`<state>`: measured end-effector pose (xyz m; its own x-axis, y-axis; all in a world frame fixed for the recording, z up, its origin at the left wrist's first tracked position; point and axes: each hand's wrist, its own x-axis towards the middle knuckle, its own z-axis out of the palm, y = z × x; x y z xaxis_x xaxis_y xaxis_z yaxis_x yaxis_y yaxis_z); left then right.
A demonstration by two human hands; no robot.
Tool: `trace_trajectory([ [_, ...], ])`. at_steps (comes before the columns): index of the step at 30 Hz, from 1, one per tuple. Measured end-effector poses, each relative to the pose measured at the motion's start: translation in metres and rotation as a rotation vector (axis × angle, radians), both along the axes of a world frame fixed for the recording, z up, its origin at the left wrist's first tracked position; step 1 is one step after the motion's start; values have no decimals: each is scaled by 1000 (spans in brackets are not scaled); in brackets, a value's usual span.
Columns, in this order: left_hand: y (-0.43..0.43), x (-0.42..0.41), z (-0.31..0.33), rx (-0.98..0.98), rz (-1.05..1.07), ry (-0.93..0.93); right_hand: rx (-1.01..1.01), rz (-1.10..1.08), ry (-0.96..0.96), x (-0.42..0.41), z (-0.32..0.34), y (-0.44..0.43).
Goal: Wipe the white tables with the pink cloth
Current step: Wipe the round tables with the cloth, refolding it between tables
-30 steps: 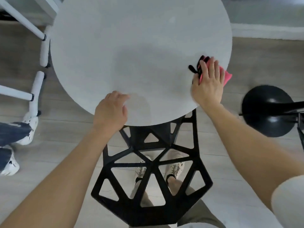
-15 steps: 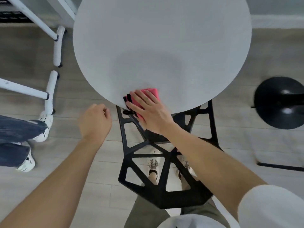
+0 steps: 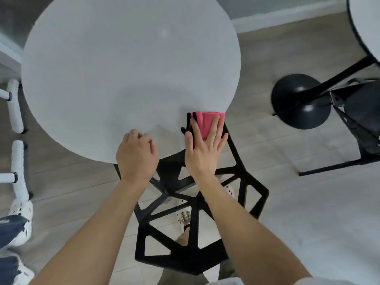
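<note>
A round white table (image 3: pixel 123 68) fills the upper left of the head view. The folded pink cloth (image 3: pixel 206 122), with a black edge on its left side, lies at the table's near right rim. My right hand (image 3: pixel 203 149) presses flat on the cloth with straight, spread fingers. My left hand (image 3: pixel 136 156) rests on the near edge of the table just left of it, fingers curled loosely and holding nothing. A second white table (image 3: pixel 368 23) shows at the top right corner.
A black open-frame chair (image 3: pixel 197 233) stands under the table's near edge, my feet visible through it. A black round table base (image 3: pixel 300 101) and another black chair (image 3: pixel 359 112) stand to the right. White tube legs (image 3: pixel 15 108) and another person's shoes (image 3: pixel 21 212) are at the left.
My right hand slid the cloth along the table's near rim, first from the right side to the near left, then back rightward. My left hand returned onto the near edge of the table.
</note>
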<state>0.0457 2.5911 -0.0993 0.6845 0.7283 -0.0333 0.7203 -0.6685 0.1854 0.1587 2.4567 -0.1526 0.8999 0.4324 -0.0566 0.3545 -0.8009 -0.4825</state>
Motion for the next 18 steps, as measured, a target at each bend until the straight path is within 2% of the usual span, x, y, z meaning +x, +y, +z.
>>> trace_trajectory([
  [4, -2, 21, -3, 35, -41, -15, 172, -268, 113, -14, 9, 17],
  [8, -4, 40, -2, 50, -49, -45, 328, -454, 174, 11, 17, 43],
  [11, -5, 50, -6, 36, -47, -63, 303, -515, 253, 51, 8, 57],
  [13, -5, 56, -9, 32, -61, -82, 387, -538, 324, 68, 4, 50],
  [16, -4, 68, -15, 50, -66, -118, 637, -753, 547, 49, 8, 41],
  [18, -3, 77, -18, 51, -72, -139, 704, -809, 724, 15, 13, 42],
])
